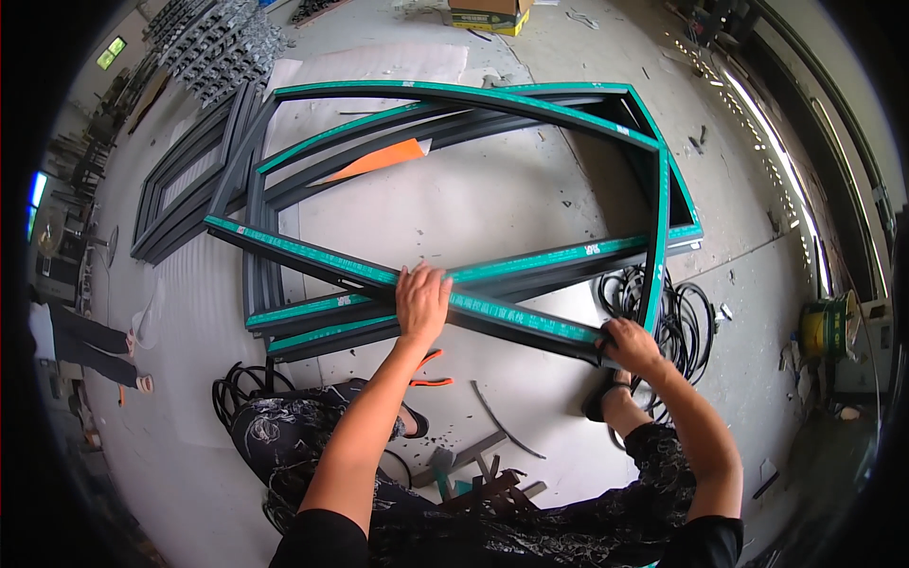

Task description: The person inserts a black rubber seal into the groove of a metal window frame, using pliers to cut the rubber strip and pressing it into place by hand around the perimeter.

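Observation:
A dark grey window frame (530, 319) with green printed film along its faces lies askew on top of other frames. My left hand (423, 301) is closed over the middle of its near bar, fingers bent across the film. Near that bar's right end, by the corner, my right hand (632, 346) curls its fingers around the edge; a dark bit shows at the fingertips, too small to make out. Under it, a second green-filmed frame (540, 257) crosses at an angle. Coils of black rubber strip (689, 327) lie just beyond my right hand.
Orange-handled pliers (432, 382) and dark profile offcuts (483, 473) lie on the floor between my feet. An orange sheet (383, 158) shows inside the frames. More grey frames (180, 180) lie at left, near stacked metal profiles (213, 43). A person (90, 346) stands far left.

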The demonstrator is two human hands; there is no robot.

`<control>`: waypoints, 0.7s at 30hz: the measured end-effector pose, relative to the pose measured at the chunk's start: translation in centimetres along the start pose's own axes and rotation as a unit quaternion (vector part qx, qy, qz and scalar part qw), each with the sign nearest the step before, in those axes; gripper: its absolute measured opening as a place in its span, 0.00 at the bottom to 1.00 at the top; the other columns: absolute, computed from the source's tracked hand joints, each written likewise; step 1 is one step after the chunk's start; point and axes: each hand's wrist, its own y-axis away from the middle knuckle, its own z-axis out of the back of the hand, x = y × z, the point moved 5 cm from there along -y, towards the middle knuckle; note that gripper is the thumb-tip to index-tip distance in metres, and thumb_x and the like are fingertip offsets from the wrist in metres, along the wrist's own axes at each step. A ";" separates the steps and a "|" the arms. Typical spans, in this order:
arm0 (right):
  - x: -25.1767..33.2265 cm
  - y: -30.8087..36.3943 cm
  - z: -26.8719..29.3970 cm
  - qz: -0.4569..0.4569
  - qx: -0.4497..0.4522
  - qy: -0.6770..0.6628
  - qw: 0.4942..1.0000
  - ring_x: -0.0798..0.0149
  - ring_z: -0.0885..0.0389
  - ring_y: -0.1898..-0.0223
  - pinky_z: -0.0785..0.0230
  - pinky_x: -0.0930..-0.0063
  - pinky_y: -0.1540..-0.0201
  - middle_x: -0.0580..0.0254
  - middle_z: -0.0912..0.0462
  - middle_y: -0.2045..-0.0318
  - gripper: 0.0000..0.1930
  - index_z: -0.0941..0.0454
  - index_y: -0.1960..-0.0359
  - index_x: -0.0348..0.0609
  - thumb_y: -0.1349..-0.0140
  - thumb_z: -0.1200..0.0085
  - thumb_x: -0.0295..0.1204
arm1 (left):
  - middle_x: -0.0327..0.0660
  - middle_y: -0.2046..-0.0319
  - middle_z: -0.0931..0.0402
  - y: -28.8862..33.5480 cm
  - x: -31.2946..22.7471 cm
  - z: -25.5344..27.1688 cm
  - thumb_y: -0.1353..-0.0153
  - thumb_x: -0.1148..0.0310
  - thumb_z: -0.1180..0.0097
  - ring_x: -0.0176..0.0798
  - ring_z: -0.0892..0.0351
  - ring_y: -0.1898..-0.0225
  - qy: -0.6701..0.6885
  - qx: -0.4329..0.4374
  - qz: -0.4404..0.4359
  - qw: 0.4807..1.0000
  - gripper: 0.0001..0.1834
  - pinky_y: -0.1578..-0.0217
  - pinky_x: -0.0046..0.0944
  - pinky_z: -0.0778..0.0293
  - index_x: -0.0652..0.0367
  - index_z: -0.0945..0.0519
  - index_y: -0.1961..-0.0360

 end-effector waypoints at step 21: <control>12.4 1.7 -7.6 -0.191 -0.050 -0.056 0.979 0.42 0.26 0.68 0.35 0.55 0.65 0.45 0.24 0.74 0.15 0.29 0.72 0.37 0.43 0.49 0.39 | 0.43 0.71 0.27 -4.5 8.2 -0.4 0.46 0.62 0.48 0.45 0.31 0.61 0.049 -0.047 0.034 0.997 0.11 0.53 0.45 0.38 0.59 0.25 0.76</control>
